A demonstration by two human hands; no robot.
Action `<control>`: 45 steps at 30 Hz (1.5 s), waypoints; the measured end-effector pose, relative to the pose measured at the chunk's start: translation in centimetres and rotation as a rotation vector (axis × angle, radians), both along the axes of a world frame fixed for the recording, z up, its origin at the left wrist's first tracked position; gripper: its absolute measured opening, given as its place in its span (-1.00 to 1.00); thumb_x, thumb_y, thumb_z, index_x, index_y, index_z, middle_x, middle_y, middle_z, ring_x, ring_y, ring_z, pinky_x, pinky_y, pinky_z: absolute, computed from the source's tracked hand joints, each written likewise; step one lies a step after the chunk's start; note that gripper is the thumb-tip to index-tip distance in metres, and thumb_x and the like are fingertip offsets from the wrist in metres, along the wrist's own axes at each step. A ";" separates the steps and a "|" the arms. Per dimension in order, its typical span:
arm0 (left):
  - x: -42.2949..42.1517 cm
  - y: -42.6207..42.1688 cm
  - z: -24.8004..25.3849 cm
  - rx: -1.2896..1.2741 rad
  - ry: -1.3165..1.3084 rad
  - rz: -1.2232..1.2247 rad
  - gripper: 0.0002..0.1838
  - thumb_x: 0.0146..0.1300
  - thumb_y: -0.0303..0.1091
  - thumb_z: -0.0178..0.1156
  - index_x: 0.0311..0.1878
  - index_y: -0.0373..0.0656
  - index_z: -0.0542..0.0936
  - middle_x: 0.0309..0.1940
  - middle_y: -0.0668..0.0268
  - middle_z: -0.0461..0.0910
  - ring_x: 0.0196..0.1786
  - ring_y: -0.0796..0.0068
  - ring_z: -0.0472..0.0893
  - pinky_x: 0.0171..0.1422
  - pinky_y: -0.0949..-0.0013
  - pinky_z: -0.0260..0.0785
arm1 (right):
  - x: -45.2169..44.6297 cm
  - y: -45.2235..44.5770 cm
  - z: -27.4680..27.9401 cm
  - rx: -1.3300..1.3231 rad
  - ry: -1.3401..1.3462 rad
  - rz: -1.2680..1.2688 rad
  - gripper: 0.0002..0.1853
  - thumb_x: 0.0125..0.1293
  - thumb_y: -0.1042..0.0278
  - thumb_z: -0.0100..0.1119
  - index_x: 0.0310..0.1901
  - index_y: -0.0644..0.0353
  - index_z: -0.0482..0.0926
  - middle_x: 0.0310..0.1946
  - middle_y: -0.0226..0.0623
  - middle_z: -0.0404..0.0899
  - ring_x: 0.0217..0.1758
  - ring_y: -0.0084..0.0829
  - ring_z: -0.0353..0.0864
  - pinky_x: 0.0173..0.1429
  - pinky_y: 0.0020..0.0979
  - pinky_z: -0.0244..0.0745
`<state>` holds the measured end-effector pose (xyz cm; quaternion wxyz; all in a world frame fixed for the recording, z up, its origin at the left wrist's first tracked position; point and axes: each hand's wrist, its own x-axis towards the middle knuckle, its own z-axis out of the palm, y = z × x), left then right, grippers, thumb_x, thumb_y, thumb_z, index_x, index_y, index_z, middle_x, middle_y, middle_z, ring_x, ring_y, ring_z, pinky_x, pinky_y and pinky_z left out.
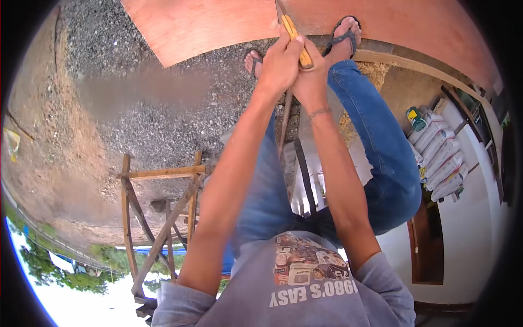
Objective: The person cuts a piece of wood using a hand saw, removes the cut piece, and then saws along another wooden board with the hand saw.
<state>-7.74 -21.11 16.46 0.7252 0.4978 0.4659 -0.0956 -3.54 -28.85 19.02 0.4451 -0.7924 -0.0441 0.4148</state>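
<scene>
Both of my hands are closed round the yellow handle of a handsaw (290, 28). My left hand (280, 66) wraps the handle from the left. My right hand (311, 82) grips its near end, pressed against the left. The thin grey blade points away from me and meets a reddish plywood sheet (212, 24); how deep it sits cannot be made out. One sandalled foot (344, 38) is at the sheet's near edge, right of the saw. The other foot (253, 62) is on the gravel to the left.
Gravel (141, 117) covers the ground on the left. A wooden trestle frame (162, 174) stands behind on that side. Stacked white sacks (442, 155) lie against the wall at the right. A curved-looking timber (414, 64) runs along the sheet's near edge.
</scene>
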 end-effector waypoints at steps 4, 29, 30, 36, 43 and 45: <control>-5.6 -4.7 13.2 0.058 0.020 -0.168 -0.32 0.55 -0.26 -0.10 0.63 -0.30 -0.01 0.18 -0.15 0.52 0.31 -0.04 0.51 0.42 0.14 0.26 | -6.9 -7.5 8.6 0.040 0.016 -0.073 -0.42 0.45 0.42 0.17 0.45 0.38 0.32 0.31 -0.01 0.52 0.36 -0.25 0.52 0.41 -0.26 0.39; 0.3 0.3 0.2 0.069 0.101 -0.091 -0.55 0.62 -0.18 -0.17 0.14 -0.41 0.50 -0.06 -0.28 0.61 0.11 -0.24 0.55 0.23 -0.01 0.37 | -0.3 -0.7 -2.5 -0.017 -0.008 0.076 -0.43 0.32 0.54 0.23 0.38 0.30 0.39 0.12 -0.06 0.63 0.20 -0.30 0.61 0.27 -0.33 0.49; -0.8 -0.9 1.3 0.217 0.044 -0.123 -0.56 0.62 -0.18 -0.17 0.14 -0.41 0.50 -0.06 -0.28 0.60 0.10 -0.22 0.55 0.22 -0.01 0.37 | -1.0 -1.3 -1.1 0.024 -0.029 0.032 -0.42 0.33 0.53 0.23 0.39 0.31 0.38 0.14 -0.04 0.63 0.20 -0.30 0.61 0.27 -0.33 0.49; -9.7 -8.8 19.3 0.155 0.069 -0.277 -0.36 0.60 -0.23 -0.15 0.59 -0.38 0.06 0.12 -0.22 0.52 0.18 -0.08 0.54 0.30 0.06 0.32 | -9.8 -10.1 18.6 -0.077 0.144 -0.102 -0.36 0.46 0.36 0.20 0.48 0.41 0.25 0.36 0.05 0.46 0.28 -0.25 0.59 0.32 -0.30 0.49; -1.6 -0.6 0.1 0.153 0.023 -0.115 -0.48 0.62 -0.05 -0.14 0.13 -0.43 0.51 -0.24 -0.07 0.65 -0.17 0.15 0.63 0.02 0.13 0.44 | -2.5 -1.0 -2.5 0.102 -0.240 -0.066 -0.48 0.33 0.48 0.25 0.33 0.27 0.46 -0.10 0.01 0.69 -0.05 -0.35 0.69 0.00 -0.27 0.58; -1.9 -1.5 3.1 0.209 0.074 -0.117 -0.50 0.63 -0.09 -0.18 0.13 -0.43 0.49 -0.19 -0.10 0.64 -0.09 0.04 0.64 0.04 0.11 0.44 | -2.4 -2.0 -0.8 0.048 -0.110 0.028 -0.46 0.34 0.50 0.21 0.36 0.30 0.42 -0.01 -0.02 0.68 -0.04 -0.33 0.67 0.06 -0.31 0.57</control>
